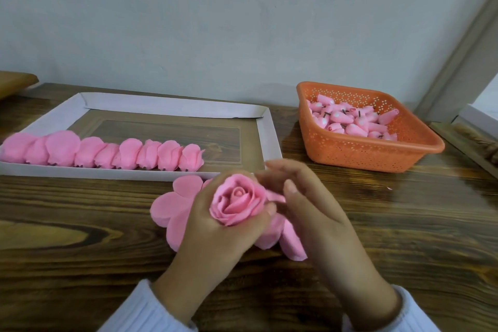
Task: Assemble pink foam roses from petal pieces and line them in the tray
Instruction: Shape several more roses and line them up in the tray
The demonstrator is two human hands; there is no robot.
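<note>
My left hand (215, 234) grips a pink foam rose (238, 199) from below, its bloom facing up at me. My right hand (310, 213) is at the rose's right side, thumb and fingers pinching an outer petal. Under both hands lies a pile of flat pink petal pieces (172, 210) on the wooden table. Behind them a shallow white cardboard tray (266, 132) holds a row of several finished roses (107, 153) lying along its front edge, from the left end to past the middle.
An orange perforated plastic basket (377, 153) at the right back holds several pink bud cores with short dark stems (358, 121). A wall runs close behind the table. A white box edge (477, 118) sits at the far right, a brown object (16, 83) at the far left.
</note>
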